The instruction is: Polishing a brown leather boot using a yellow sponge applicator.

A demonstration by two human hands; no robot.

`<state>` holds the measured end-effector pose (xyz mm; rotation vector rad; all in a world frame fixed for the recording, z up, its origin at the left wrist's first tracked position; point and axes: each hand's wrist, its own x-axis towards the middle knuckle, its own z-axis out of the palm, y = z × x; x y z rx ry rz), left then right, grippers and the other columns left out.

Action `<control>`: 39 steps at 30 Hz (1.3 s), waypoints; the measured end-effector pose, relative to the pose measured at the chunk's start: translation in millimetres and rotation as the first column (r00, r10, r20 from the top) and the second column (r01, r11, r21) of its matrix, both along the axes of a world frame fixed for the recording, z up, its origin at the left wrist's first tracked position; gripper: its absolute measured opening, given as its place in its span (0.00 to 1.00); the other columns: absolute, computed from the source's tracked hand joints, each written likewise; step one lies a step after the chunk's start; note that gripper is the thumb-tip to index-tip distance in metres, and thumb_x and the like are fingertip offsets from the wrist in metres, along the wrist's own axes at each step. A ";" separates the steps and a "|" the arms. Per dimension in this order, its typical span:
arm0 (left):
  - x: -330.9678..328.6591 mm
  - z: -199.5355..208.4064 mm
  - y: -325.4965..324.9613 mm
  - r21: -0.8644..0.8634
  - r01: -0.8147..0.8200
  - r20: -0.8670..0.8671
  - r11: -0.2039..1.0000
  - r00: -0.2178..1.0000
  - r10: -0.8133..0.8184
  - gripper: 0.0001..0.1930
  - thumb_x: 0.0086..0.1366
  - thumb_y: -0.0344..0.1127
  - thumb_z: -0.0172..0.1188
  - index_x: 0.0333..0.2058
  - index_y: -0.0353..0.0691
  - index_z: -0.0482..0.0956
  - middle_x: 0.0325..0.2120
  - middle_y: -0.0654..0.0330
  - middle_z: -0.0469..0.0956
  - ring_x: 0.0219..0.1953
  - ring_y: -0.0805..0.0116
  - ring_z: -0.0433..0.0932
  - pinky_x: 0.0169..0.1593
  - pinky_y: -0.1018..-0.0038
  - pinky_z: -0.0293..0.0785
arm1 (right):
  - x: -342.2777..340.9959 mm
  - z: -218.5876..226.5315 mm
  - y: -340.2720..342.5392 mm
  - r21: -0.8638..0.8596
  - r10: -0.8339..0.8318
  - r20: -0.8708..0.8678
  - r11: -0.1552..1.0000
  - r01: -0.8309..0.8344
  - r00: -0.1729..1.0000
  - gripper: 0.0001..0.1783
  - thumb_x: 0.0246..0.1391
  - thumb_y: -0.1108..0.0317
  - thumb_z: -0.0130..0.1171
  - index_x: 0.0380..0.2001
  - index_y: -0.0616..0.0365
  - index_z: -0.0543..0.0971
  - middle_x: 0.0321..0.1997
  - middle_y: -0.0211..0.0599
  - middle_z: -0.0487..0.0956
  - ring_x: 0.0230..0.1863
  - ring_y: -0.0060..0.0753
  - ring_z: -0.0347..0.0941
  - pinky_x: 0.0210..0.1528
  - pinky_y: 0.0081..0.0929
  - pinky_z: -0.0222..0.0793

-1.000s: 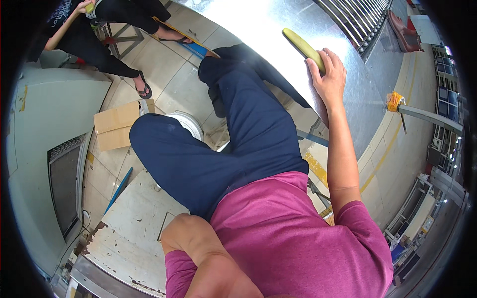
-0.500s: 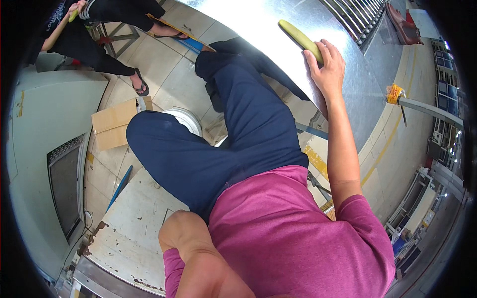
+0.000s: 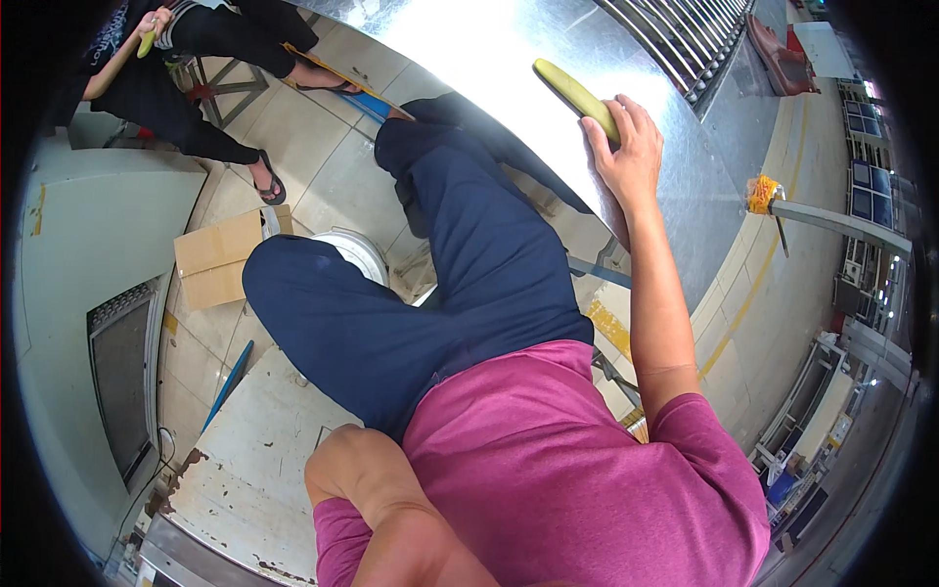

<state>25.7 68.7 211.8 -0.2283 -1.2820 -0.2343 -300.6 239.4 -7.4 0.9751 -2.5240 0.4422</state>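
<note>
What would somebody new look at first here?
Probably the bright pink shirt, which fills much of the lower middle. Next might be the long green cucumber-like thing near the top, on the shiny metal table, its near end between the thumb and fingers of the right hand. The brown cardboard box at left stands out too.

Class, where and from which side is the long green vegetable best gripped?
Grip the green vegetable at mid-length, probably from above, thumb and fingers across its narrow width: it lies long and slim, its middle uncovered, its near end between the right hand's thumb and fingers.
</note>
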 end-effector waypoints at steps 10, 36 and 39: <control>7.6 8.3 -23.0 -0.084 0.403 0.129 0.911 0.911 -0.391 0.31 0.77 0.37 0.51 0.73 0.31 0.56 0.77 0.42 0.48 0.79 0.43 0.43 0.81 0.40 0.36 | -2.4 1.4 -2.8 -0.038 0.011 0.011 0.999 -0.010 1.000 0.24 0.57 0.51 0.69 0.50 0.55 0.84 0.60 0.48 0.79 0.64 0.51 0.73 0.65 0.50 0.64; -40.0 -44.6 -20.6 0.194 0.211 -0.075 0.958 0.977 -0.200 0.31 0.78 0.57 0.46 0.72 0.49 0.62 0.67 0.49 0.71 0.69 0.45 0.68 0.69 0.35 0.62 | 4.2 7.6 -15.8 -0.095 0.048 -0.001 0.994 -0.048 0.999 0.23 0.53 0.53 0.74 0.45 0.58 0.84 0.55 0.49 0.82 0.56 0.53 0.78 0.61 0.47 0.69; -14.9 -85.7 -49.6 0.393 0.008 0.780 0.920 0.527 -0.337 0.33 0.79 0.55 0.44 0.71 0.35 0.62 0.62 0.36 0.73 0.63 0.37 0.73 0.66 0.43 0.70 | -7.2 3.4 10.3 -0.198 0.088 -0.003 0.976 -0.087 0.996 0.21 0.51 0.56 0.74 0.37 0.63 0.82 0.50 0.46 0.83 0.54 0.51 0.78 0.59 0.46 0.67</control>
